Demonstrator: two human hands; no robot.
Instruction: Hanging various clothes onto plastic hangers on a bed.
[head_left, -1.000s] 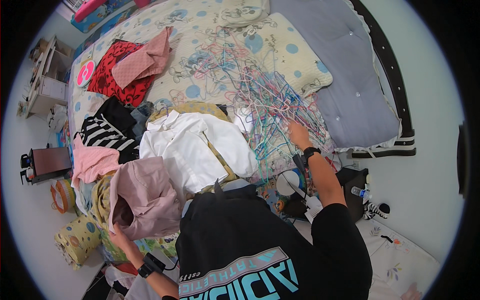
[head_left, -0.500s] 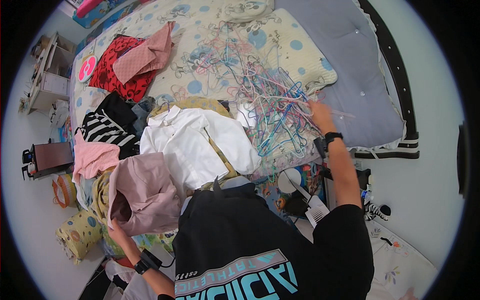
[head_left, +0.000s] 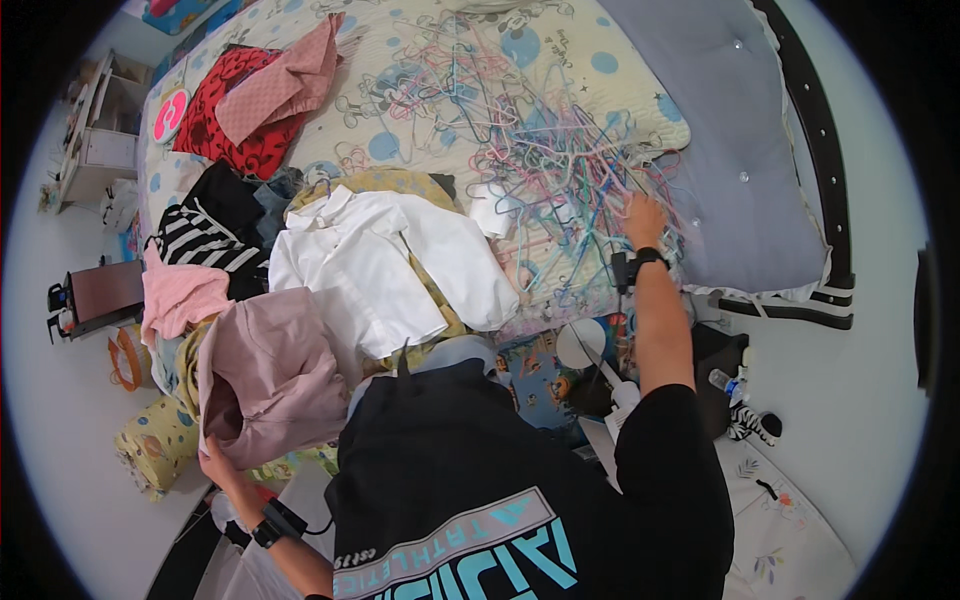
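My left hand (head_left: 217, 466) is closed on the lower edge of a dusty-pink garment (head_left: 285, 365), whose opening gapes toward the left. Over at the right, my right hand (head_left: 645, 218) is closed at the near right side of a tangled heap of coloured plastic clothes hangers (head_left: 560, 165); which hanger it grips is hard to make out. Between my hands a white collared shirt (head_left: 350, 270) lies spread out, with a hanger hook at its collar. Beneath it shows a yellowish patterned garment (head_left: 450, 325).
Left of the shirt lie a light-pink garment (head_left: 185, 298), a black-and-white striped one (head_left: 205, 240) and red patterned cloth (head_left: 225, 130). A grey mattress pad (head_left: 735, 150) covers the bed's right side, beside a dark bed frame (head_left: 835, 230). A rolled yellow bundle (head_left: 160, 445) stands at lower left.
My right hand has shifted slightly nearer to me, and several hangers beside it have moved. My left hand still grips the dusty-pink garment. The whole view has shifted a little.
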